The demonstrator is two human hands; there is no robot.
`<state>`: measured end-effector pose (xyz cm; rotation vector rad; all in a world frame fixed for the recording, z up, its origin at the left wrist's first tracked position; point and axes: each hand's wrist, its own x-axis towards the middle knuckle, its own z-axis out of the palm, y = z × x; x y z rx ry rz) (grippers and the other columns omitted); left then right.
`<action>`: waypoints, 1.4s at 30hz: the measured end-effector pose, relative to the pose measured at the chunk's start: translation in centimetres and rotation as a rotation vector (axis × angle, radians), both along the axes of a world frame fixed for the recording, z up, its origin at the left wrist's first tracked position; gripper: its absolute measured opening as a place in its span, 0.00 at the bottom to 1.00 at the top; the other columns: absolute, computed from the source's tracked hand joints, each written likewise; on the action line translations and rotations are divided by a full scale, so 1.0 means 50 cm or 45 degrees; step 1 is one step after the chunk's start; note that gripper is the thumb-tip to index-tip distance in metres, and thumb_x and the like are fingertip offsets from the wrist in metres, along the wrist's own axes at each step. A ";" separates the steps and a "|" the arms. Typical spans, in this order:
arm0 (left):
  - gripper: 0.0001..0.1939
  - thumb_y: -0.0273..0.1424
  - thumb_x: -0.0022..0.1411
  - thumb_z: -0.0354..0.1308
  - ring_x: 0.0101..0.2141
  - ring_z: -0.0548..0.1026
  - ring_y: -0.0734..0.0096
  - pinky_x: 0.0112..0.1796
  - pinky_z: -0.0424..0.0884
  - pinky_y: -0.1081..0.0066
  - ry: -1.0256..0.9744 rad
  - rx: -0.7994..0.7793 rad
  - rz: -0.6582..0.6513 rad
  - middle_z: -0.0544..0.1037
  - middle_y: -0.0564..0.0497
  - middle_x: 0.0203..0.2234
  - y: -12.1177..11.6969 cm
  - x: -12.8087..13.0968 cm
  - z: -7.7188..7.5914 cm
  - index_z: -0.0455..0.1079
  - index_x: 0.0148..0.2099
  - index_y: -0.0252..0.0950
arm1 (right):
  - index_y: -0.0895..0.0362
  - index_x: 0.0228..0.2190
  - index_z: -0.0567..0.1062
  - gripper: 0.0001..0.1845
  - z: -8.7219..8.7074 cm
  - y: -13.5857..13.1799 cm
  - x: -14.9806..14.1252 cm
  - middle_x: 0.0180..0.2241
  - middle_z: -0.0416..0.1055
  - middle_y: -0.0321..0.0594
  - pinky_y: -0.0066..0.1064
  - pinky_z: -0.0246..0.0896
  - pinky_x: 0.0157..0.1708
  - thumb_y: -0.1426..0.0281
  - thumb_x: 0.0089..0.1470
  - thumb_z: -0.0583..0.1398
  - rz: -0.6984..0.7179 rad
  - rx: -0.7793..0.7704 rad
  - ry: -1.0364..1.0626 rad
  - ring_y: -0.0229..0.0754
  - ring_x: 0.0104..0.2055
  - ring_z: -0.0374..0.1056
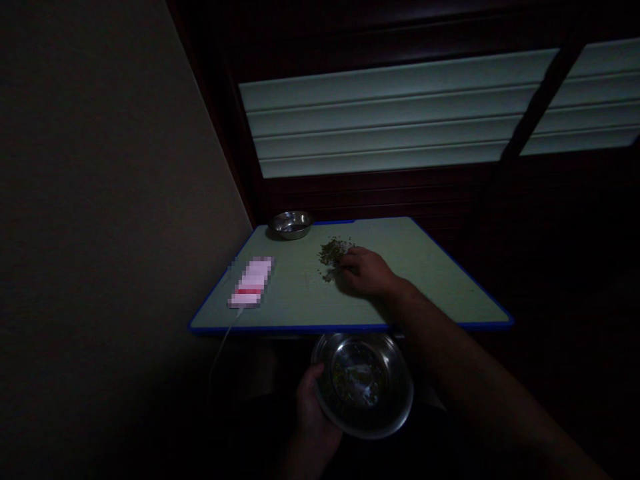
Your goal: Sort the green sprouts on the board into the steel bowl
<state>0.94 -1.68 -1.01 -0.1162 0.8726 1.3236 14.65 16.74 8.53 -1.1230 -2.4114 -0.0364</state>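
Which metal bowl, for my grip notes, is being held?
The near bowl, gripped by the left hand; the far bowl stands on the table.

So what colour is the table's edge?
The table's edge is blue, best seen in the head view.

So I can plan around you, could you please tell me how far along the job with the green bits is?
It looks partway: some green bits lie in the metal bowl that the left hand holds. In hand is the loose pile on the table, with the right hand at it. That pile seems left to finish; whether it is being gathered or sorted, I cannot tell.
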 end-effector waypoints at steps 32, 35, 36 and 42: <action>0.10 0.33 0.52 0.57 0.30 0.77 0.58 0.39 0.71 0.58 -0.034 0.030 0.015 0.81 0.44 0.26 0.001 -0.003 -0.001 0.77 0.31 0.32 | 0.56 0.31 0.78 0.09 -0.003 0.000 0.000 0.34 0.70 0.42 0.32 0.58 0.39 0.73 0.50 0.57 0.134 -0.019 0.107 0.42 0.39 0.65; 0.10 0.32 0.53 0.57 0.29 0.77 0.59 0.38 0.71 0.60 -0.019 0.017 0.024 0.81 0.43 0.25 0.000 -0.002 0.005 0.77 0.30 0.31 | 0.57 0.29 0.78 0.10 -0.002 0.002 0.002 0.32 0.70 0.41 0.31 0.58 0.38 0.74 0.49 0.56 0.132 -0.042 0.128 0.41 0.37 0.65; 0.10 0.32 0.53 0.57 0.29 0.77 0.59 0.38 0.71 0.60 -0.016 0.020 0.027 0.81 0.43 0.25 0.000 -0.002 0.007 0.77 0.30 0.31 | 0.57 0.29 0.78 0.10 -0.002 0.003 0.003 0.32 0.70 0.41 0.31 0.58 0.37 0.74 0.49 0.56 0.117 -0.050 0.150 0.41 0.36 0.65; 0.10 0.32 0.53 0.57 0.29 0.77 0.60 0.35 0.71 0.62 -0.006 0.010 0.031 0.81 0.44 0.25 -0.001 -0.002 0.005 0.77 0.31 0.32 | 0.58 0.27 0.76 0.10 -0.008 0.021 0.022 0.29 0.71 0.41 0.29 0.55 0.32 0.73 0.47 0.55 -0.060 -0.103 0.297 0.39 0.31 0.64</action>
